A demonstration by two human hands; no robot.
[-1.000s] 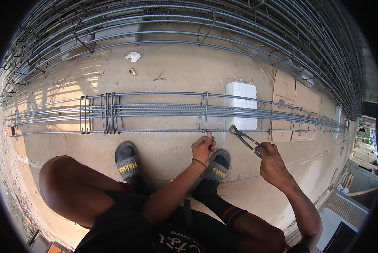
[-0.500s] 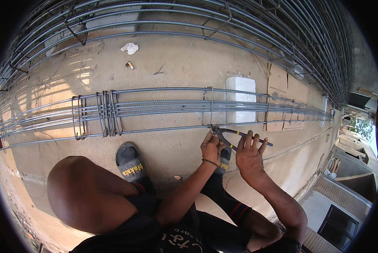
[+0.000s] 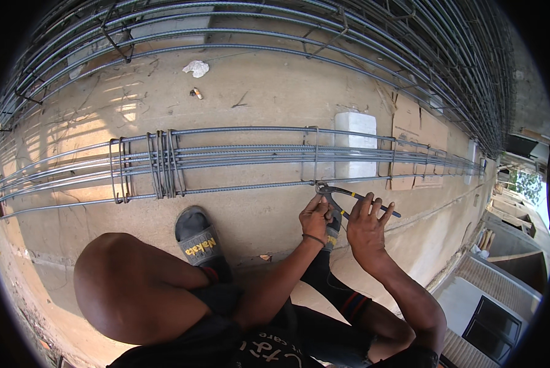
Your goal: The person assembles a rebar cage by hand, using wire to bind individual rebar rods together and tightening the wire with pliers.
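Observation:
My right hand (image 3: 367, 228) is wrapped round the spread handles of a pair of pincers (image 3: 328, 191), dark with yellow bands. The jaws meet the nearest long steel bar (image 3: 250, 187) of a rebar cage, where a rectangular stirrup (image 3: 315, 156) crosses it. Just below the jaws, my left hand (image 3: 316, 216) is closed in a pinch, close against the pincers' head. Whatever its fingertips hold is too small to make out. More stirrups (image 3: 159, 164) are bunched together on the cage to the left.
A white block (image 3: 356, 126) and flattened cardboard (image 3: 409, 126) lie under the cage. Stacked rebar cages (image 3: 275, 49) run along the far side. A crumpled white scrap (image 3: 196, 69) and a small stub (image 3: 197, 93) lie on the concrete floor. My sandalled foot (image 3: 195, 236) stands before the cage.
The view has shifted slightly, so everything sits a little further right. Both hands stay at the same crossing, the pincers' jaws still against the bar.

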